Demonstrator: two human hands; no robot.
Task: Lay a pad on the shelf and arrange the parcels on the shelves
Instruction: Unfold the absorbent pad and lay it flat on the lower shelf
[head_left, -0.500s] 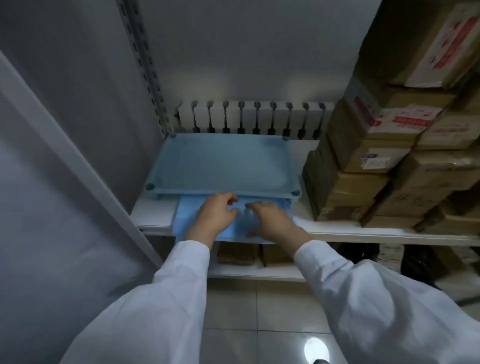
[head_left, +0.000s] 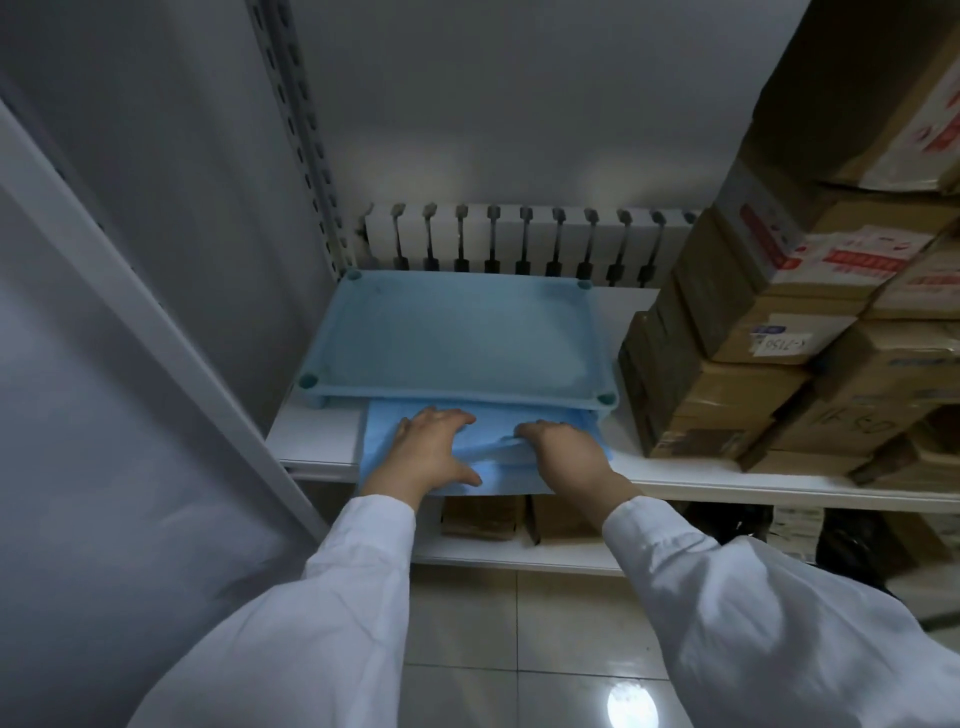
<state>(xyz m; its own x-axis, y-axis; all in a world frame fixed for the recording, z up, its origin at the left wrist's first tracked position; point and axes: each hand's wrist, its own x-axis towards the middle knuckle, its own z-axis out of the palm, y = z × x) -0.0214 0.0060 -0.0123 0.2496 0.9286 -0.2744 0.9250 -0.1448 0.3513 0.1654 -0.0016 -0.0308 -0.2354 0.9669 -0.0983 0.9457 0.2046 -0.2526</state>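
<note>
Sleeves of white cloth lead to the left hand (head_left: 428, 451), fingers spread flat on a thin light-blue fabric pad (head_left: 387, 441), and the right hand (head_left: 563, 452), fingers pinching its fold. The pad lies on the white shelf (head_left: 311, 436), tucked beneath a pale blue plastic tray (head_left: 457, 338); stacked brown cardboard parcels (head_left: 727, 374) stand beside.

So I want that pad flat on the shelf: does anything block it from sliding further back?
Yes. The light blue tray stands on short feet over that part of the shelf. The pad is bunched at the tray's front edge under the left hand and right hand.
</note>
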